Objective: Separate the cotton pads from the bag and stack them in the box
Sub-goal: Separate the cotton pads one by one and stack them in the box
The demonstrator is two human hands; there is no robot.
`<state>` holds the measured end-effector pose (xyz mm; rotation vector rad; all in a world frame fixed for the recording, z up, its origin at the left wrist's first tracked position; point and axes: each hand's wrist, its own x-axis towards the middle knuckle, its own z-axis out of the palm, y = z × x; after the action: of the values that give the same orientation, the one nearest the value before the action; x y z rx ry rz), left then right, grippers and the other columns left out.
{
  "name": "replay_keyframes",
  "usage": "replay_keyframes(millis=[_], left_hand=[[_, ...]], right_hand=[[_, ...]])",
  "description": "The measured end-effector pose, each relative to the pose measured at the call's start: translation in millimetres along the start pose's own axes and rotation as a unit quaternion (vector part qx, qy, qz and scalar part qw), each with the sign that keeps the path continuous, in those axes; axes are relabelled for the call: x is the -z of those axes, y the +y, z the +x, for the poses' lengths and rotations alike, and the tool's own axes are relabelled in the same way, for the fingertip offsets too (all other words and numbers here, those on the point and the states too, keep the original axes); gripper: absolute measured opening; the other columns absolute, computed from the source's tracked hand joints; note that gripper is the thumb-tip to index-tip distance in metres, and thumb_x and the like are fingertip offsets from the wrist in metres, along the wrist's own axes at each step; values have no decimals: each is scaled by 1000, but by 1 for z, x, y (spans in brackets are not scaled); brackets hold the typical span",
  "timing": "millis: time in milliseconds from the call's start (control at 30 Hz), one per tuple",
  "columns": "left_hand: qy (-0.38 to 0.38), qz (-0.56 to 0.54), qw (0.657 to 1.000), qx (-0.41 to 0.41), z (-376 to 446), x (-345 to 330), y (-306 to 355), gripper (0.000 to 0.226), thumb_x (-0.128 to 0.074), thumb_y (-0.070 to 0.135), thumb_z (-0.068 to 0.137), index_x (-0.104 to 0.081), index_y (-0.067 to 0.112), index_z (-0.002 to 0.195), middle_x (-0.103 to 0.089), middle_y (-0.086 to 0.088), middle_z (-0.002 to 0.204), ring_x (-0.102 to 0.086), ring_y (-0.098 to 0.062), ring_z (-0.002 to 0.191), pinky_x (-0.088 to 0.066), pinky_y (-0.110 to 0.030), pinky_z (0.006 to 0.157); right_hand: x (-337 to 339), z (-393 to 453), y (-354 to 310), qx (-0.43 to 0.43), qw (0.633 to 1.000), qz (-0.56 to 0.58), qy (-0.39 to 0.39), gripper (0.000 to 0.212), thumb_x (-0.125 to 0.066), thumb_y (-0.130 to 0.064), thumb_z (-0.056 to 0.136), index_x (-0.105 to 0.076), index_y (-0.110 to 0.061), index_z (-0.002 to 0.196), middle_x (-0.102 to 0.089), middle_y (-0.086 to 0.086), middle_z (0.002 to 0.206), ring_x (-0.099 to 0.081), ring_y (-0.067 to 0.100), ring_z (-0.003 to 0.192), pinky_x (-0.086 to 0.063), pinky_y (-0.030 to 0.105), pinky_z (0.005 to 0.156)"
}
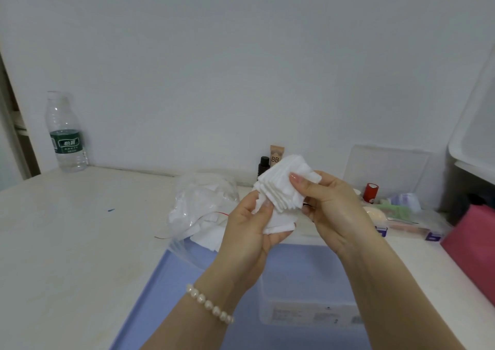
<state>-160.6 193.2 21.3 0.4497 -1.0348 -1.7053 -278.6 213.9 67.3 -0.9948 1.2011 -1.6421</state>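
Your fanned cotton pads (278, 189) are held above the clear box (308, 290), none visibly stacked inside yet. Right hand (334, 205) pinches them by thumb; left hand (254, 229) cups beneath, fingers curled. Bag (203, 202) mid-worktop holds more

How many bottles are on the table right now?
2. A clear water bottle with a green label stands at the far left by the wall; a small dark bottle stands behind the cotton pads. Others may be hidden.
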Motion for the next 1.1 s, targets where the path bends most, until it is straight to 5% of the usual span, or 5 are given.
replay_keyframes(millis=[167, 433, 633, 900, 1100], left_hand=[[-14, 7, 1000, 3, 0, 0, -2, 25, -41, 5, 98, -61, 12, 112, -69, -11, 108, -67, -24, 99, -58, -38, 79], [-56, -47, 997, 27, -1, 1, 0, 25, -43, 2, 95, -60, 11, 112, -68, -12, 109, -68, -25, 96, -58, -36, 75], [-35, -86, 994, 49, 0, -1, 0, 40, -41, -13, 91, -56, 14, 116, -61, -17, 117, -63, -33, 99, -59, -40, 70], [1, -107, 993, 43, 4, 5, 2, 50, -47, -14, 88, -41, 8, 132, -61, -15, 119, -64, -29, 103, -59, -38, 73], [12, -19, 999, 49, 5, 9, 0, 35, -55, -15, 84, -52, 2, 115, -67, -16, 102, -69, -24, 86, -59, -34, 71]], right_hand=[[-1, -1, 2, 20, 999, -25, 16, 13, -71, -13, 74, -66, -10, 86, -70, 3, 79, -65, 10, 67, -48, 17, 54], [2, -2, -1, -46, 997, -50, -47, 24, -62, -24, 84, -68, -8, 102, -73, 7, 99, -68, 21, 94, -52, 33, 83], [8, 4, -8, 60, 983, 152, 79, 10, -61, -14, 85, -65, -11, 94, -71, 3, 86, -66, 14, 77, -52, 27, 67], [34, 3, -19, -13, 983, 136, -121, 54, -89, -20, 46, -69, -6, 94, -72, 9, 91, -69, 20, 87, -57, 31, 67], [42, -4, -29, -19, 986, 69, -150, 23, -63, 7, 63, -59, -2, 83, -65, 2, 58, -62, 10, 48, -44, 16, 38]])
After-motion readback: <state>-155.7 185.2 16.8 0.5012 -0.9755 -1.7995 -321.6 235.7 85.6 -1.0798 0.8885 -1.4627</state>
